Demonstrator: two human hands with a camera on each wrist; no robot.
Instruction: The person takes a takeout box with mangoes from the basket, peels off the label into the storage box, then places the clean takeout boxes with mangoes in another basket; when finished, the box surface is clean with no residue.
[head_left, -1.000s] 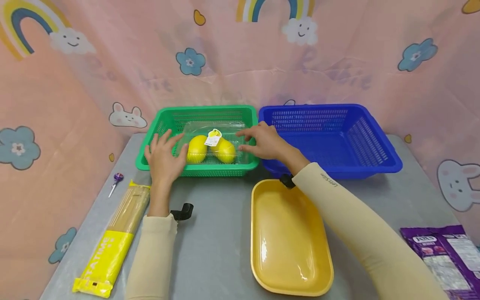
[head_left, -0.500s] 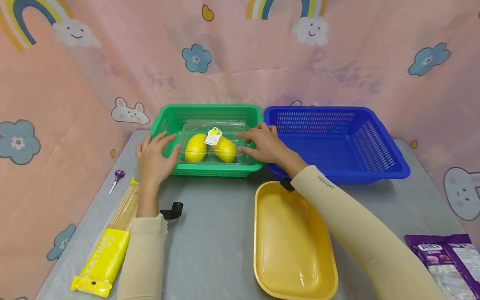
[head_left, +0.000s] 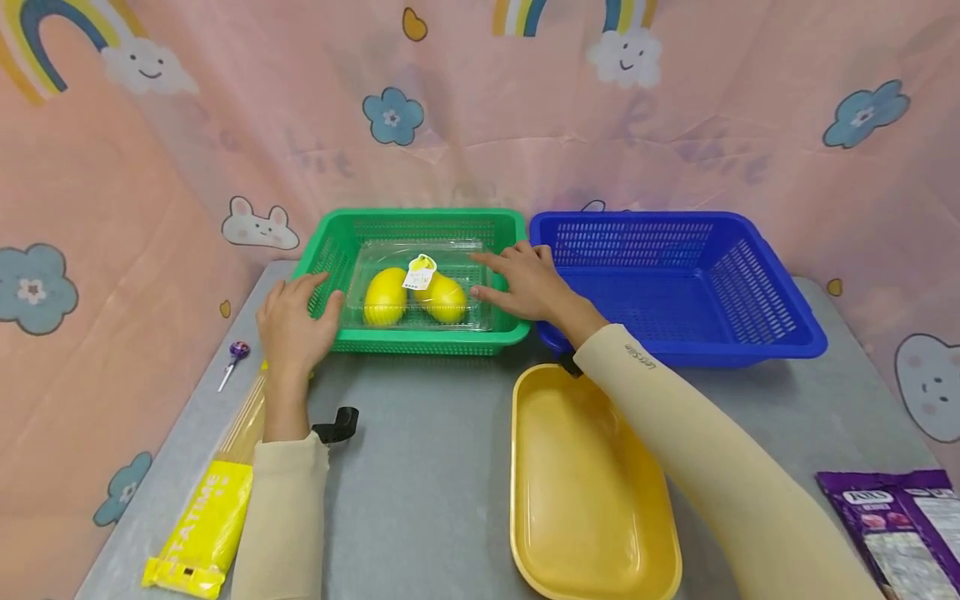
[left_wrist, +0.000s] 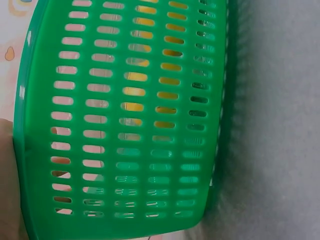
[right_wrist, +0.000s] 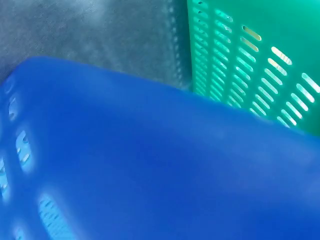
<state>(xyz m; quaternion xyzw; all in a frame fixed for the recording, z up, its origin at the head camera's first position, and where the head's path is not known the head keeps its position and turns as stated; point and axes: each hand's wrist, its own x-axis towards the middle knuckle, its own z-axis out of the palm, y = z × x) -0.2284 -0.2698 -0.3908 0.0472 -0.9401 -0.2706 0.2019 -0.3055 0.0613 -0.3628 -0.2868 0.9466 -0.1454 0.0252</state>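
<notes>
A clear plastic box (head_left: 480,319) with two yellow fruits (head_left: 386,297) and a white tag (head_left: 419,275) lies inside the green basket (head_left: 420,340). My left hand (head_left: 296,329) is at the basket's left rim, fingers spread, apart from the box. Over the basket's right rim reaches my right hand (head_left: 528,285), its fingertips at the box's right end; whether they touch it I cannot tell. The left wrist view shows yellow through the slots of the green wall (left_wrist: 115,115) and part of the left hand (left_wrist: 8,185). No right fingers show in the right wrist view.
The blue basket (head_left: 675,350) stands right beside the green one. A yellow tray (head_left: 585,483) sits in front, under my right forearm. A yellow spaghetti pack (head_left: 210,517) and a lollipop (head_left: 237,352) lie at left, a purple bag (head_left: 888,517) at front right.
My left hand has drawn back leftward from the box to the basket's rim. The box has shifted slightly left within the green basket. The right hand stays near its right end.
</notes>
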